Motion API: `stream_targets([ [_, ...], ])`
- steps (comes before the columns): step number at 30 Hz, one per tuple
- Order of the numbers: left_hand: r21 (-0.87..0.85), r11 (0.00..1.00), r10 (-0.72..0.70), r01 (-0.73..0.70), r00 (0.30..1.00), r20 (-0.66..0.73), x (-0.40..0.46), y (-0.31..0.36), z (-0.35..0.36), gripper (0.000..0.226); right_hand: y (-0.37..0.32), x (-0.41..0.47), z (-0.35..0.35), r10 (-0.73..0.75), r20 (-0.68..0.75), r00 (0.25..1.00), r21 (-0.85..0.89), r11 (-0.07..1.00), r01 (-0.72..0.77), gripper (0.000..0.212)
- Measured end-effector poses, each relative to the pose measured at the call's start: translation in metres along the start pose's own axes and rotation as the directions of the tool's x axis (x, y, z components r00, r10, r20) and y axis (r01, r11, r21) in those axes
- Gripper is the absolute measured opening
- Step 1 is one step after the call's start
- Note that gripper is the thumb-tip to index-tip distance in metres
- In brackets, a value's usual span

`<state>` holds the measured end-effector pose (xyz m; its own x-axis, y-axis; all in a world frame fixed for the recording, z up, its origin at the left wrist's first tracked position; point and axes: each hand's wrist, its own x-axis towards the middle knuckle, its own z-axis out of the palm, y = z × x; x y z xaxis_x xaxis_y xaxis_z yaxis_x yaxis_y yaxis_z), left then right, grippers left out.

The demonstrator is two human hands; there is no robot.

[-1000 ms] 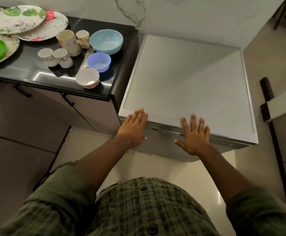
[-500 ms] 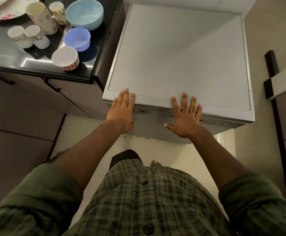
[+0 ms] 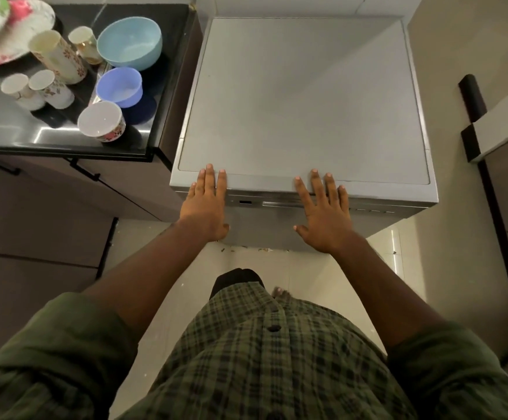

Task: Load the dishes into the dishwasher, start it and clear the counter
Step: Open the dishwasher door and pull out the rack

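We look down on the dishwasher (image 3: 301,95), a grey box with a flat bare top, its door closed. Our left hand (image 3: 205,204) and right hand (image 3: 322,213) both lie over its front top edge, fingers straight and holding nothing. The left hand's fingers are close together; the right hand's are spread wider. Whether the palms press on the door front or hover just off it we cannot tell, and the hands cover part of the control strip beneath them.

The dishes sit on the black counter (image 3: 10,137) that adjoins the dishwasher's left side. Nearest the dishwasher are a light blue bowl (image 3: 130,42), a lilac bowl (image 3: 119,86) and a white floral bowl (image 3: 101,121). Further from it stand a tall floral cup (image 3: 57,56), a small gold-trimmed cup (image 3: 84,43) and two small white cups (image 3: 34,89). A floral plate (image 3: 1,31) at the counter's far corner is cut off by the frame edge. Something thin lies between the bowls and cups, too hidden to name.

Our green checked shirt (image 3: 261,359) fills the bottom, hiding most of the floor in front of the dishwasher.
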<state>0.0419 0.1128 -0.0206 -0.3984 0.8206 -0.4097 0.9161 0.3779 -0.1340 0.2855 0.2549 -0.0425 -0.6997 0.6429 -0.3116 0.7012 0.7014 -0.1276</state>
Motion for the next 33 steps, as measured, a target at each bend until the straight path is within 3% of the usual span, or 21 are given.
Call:
stream_targets([
  [8, -0.109, 0.993, 0.036, -0.036, 0.999, -0.007, 0.004, -0.006, 0.005, 0.125, 0.007, -0.002, -0.002, -0.024, -0.049, 0.998, 0.044, 0.999, 0.027, 0.103],
  [11, -0.408, 0.913, -0.037, -0.008, 0.994, -0.102, 0.001, 0.002, 0.003, 0.106, 0.025, -0.008, -0.003, 0.018, -0.082, 0.996, 0.088, 0.996, -0.011, 0.102],
  [13, -0.738, 0.675, -0.215, -0.016, 0.952, -0.217, -0.006, 0.018, 0.001, 0.079, 0.031, -0.009, -0.005, 0.012, -0.074, 0.997, 0.114, 0.993, -0.004, 0.099],
  [15, -0.915, 0.395, -0.448, -0.079, 0.854, -0.266, -0.013, 0.045, 0.001, 0.050, 0.032, -0.008, -0.007, 0.004, -0.069, 0.998, 0.143, 0.990, 0.006, 0.095],
  [17, -0.991, 0.128, -0.538, -0.049, 0.836, -0.111, -0.014, 0.076, 0.003, 0.034, 0.030, -0.007, -0.009, 0.009, -0.063, 0.998, 0.164, 0.986, 0.001, 0.092],
  [20, -0.880, -0.442, -0.339, 0.175, 0.876, 0.344, -0.002, 0.116, 0.004, 0.032, 0.029, -0.006, -0.009, 0.021, -0.062, 0.998, 0.173, 0.985, -0.010, 0.092],
  [22, -0.700, -0.657, -0.148, 0.278, 0.864, 0.482, 0.011, 0.130, 0.005, 0.037, 0.029, -0.005, -0.009, 0.021, -0.057, 0.998, 0.175, 0.984, -0.010, 0.093],
  [25, -0.545, -0.795, -0.042, 0.266, 0.872, 0.487, 0.026, 0.144, 0.006, 0.045, 0.031, -0.005, -0.009, 0.027, -0.060, 0.998, 0.199, 0.980, -0.014, 0.094],
  [33, -0.414, -0.899, -0.028, 0.144, 0.923, 0.384, 0.028, 0.160, 0.009, 0.043, 0.030, -0.002, -0.004, 0.057, -0.077, 0.995, 0.187, 0.981, -0.042, 0.103],
])
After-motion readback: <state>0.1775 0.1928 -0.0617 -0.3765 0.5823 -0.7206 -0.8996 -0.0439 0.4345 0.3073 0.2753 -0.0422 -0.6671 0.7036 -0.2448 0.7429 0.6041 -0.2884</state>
